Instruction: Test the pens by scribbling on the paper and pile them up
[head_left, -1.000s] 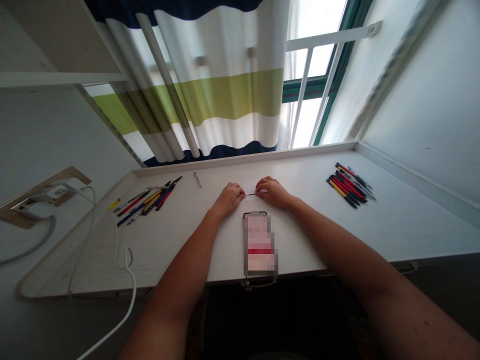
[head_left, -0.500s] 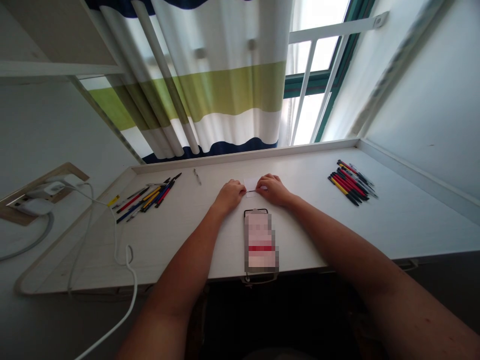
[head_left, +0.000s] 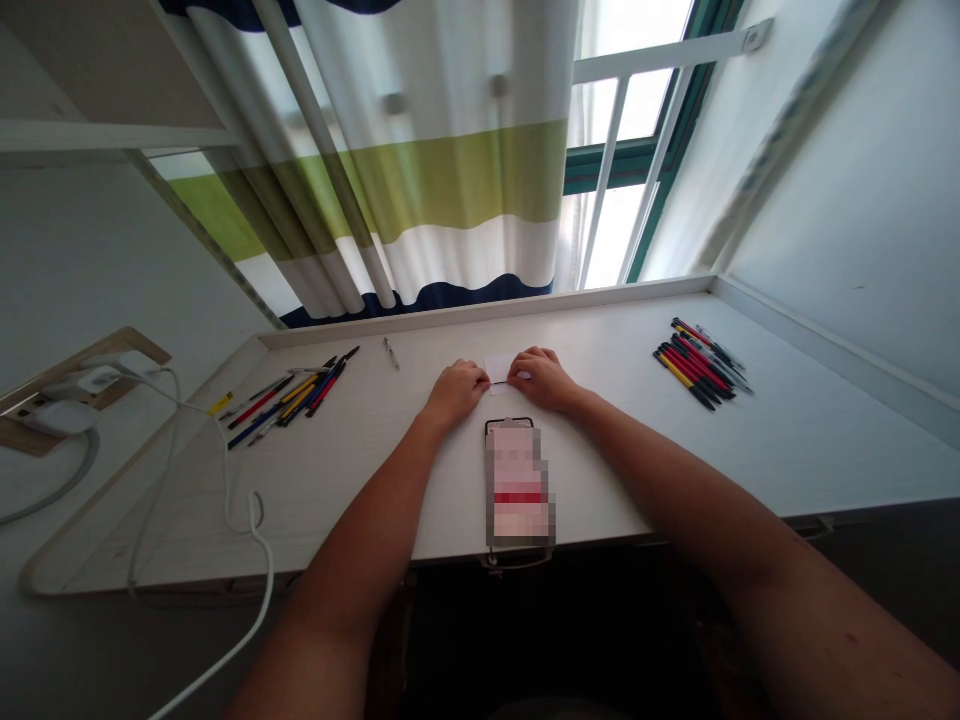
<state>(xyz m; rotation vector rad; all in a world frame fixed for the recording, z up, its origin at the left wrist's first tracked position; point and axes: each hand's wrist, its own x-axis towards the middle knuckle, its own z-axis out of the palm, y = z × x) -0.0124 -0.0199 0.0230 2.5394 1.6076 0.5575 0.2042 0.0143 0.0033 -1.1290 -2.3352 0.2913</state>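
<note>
Over a small white sheet of paper [head_left: 498,366] on the desk, my left hand [head_left: 462,388] and my right hand [head_left: 541,378] face each other, fingers closed in a pinch. A short thin dark rod [head_left: 499,383] runs between their fingertips, one end at each hand; its exact kind is too small to make out. Something whitish shows at the right fingers. Just below the paper lies a phone [head_left: 517,480] with a blurred pinkish screen.
Loose pens [head_left: 296,395] lie in a pile at the left, and another pen pile [head_left: 697,362] sits at the right. One single pen [head_left: 391,353] rests near the back edge. A white cable [head_left: 262,540] hangs over the desk's left front.
The view has shifted slightly. Both hands stay nearly in place, still pinching at the thin dark rod over the paper.
</note>
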